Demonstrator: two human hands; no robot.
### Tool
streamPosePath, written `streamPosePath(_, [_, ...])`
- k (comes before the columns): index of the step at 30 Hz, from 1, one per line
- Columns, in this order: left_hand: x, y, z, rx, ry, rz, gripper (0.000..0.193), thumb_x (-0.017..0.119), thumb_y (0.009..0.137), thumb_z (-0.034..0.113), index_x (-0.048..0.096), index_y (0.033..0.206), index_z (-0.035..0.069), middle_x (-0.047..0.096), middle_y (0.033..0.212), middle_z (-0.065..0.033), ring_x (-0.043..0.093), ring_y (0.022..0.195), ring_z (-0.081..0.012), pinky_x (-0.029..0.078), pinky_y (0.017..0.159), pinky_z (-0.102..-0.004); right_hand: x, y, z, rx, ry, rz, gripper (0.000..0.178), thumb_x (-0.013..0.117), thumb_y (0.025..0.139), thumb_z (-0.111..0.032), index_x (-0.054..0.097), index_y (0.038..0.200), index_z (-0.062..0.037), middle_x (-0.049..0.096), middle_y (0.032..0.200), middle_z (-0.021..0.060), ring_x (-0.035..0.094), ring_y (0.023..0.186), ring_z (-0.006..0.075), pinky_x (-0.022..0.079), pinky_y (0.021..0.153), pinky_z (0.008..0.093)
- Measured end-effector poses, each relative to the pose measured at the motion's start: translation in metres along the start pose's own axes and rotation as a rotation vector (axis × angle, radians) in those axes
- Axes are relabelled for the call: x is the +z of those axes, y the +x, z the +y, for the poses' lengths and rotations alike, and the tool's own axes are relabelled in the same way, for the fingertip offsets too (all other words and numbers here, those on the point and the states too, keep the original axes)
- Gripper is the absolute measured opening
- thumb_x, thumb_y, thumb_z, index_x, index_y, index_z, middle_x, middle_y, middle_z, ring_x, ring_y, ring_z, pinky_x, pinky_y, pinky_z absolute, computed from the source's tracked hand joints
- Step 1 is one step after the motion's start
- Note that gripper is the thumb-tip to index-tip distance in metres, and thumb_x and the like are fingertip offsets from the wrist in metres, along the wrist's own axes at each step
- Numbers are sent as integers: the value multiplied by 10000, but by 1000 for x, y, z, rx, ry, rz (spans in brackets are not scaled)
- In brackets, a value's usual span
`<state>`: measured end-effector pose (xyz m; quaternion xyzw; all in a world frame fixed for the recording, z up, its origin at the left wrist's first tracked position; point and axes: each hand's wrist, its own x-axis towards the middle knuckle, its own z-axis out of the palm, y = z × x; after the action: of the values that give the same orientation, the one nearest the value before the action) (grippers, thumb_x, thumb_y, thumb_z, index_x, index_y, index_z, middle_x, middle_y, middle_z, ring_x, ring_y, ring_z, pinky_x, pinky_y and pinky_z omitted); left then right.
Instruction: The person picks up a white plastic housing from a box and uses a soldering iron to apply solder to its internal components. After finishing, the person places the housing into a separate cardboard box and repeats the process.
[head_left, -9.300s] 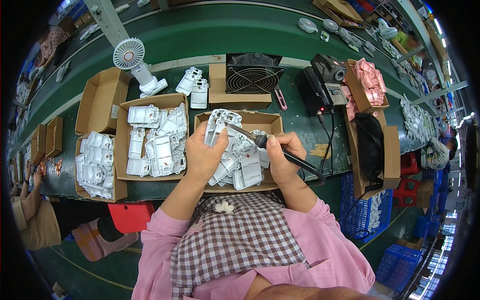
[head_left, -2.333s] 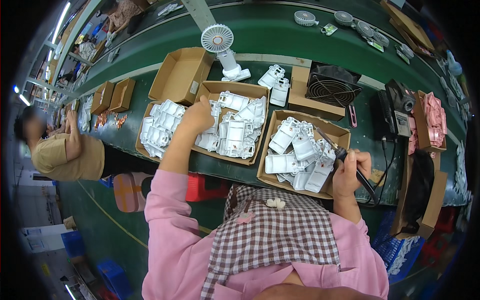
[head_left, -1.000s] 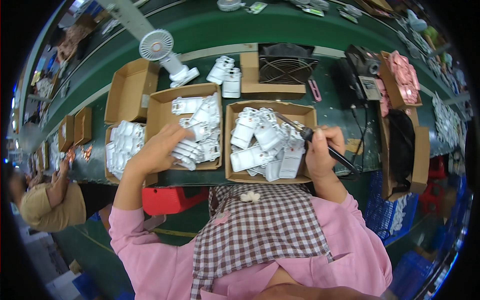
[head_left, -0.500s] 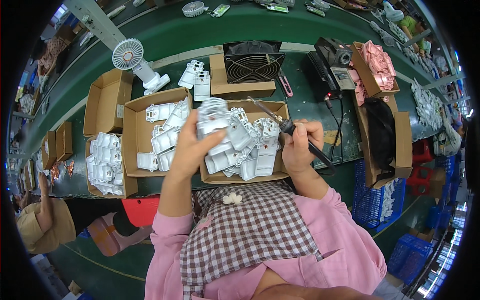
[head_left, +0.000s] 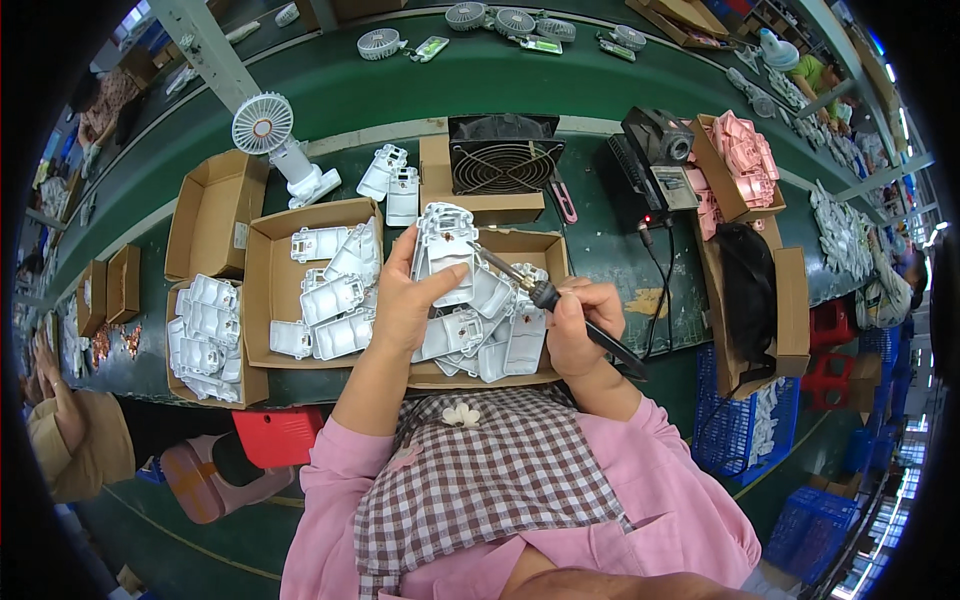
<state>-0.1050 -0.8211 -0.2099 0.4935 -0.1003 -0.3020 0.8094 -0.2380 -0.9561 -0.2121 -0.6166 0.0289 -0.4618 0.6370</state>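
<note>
My left hand [head_left: 408, 300] is closed round a white plastic fan housing [head_left: 440, 226], its thumb lying across the front, above an open carton [head_left: 557, 247] of similar housings. In my right hand [head_left: 586, 325] is a soldering iron [head_left: 545, 296], gripped like a pen with its black cable trailing down to the right. The iron's metal tip reaches the right side of the held housing, near a small reddish-brown spot; whether they touch I cannot tell. Left of that carton stands another carton [head_left: 262, 340] with loose white housings.
Behind the cartons stand a black fan [head_left: 505, 165], a pink-handled cutter [head_left: 564, 200] and a white handheld fan [head_left: 285, 150]. A black soldering station [head_left: 640, 165] is at right, beside a carton of pink housings [head_left: 740, 150]. A co-worker's arm [head_left: 62, 395] shows at far left.
The soldering iron has come left and down, its tip now at the held housing. The housing, blurred earlier, is now steady. The whole view has shifted slightly.
</note>
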Motion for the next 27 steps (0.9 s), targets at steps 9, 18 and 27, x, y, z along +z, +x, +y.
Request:
streamPosePath(9, [-1, 2, -3, -16, 108, 13, 641, 715, 732, -16, 444, 1313, -14, 595, 1151, -95, 595, 1019, -166, 480, 885, -300, -1, 4, 6, 143, -76, 38, 124, 617, 868, -28, 511, 807, -8, 583, 673, 46, 510, 551, 56, 411, 497, 209])
streamPosePath(18, [0, 1, -2, 28, 121, 5, 649, 728, 748, 23, 425, 1316, -60, 615, 1111, -108, 610, 953, -142, 499, 823, -259, 0, 7, 4, 170, -123, 2, 131, 619, 870, -40, 515, 799, -4, 583, 652, 42, 509, 534, 52, 409, 477, 208])
streamPosePath(27, [1, 0, 0, -33, 105, 19, 687, 738, 718, -1, 419, 1325, -42, 590, 1158, -111, 595, 1017, -166, 484, 877, -291, 0, 7, 4, 172, -124, -3, 134, 620, 873, -54, 517, 804, -3, 589, 649, 52, 524, 531, 61, 427, 479, 214])
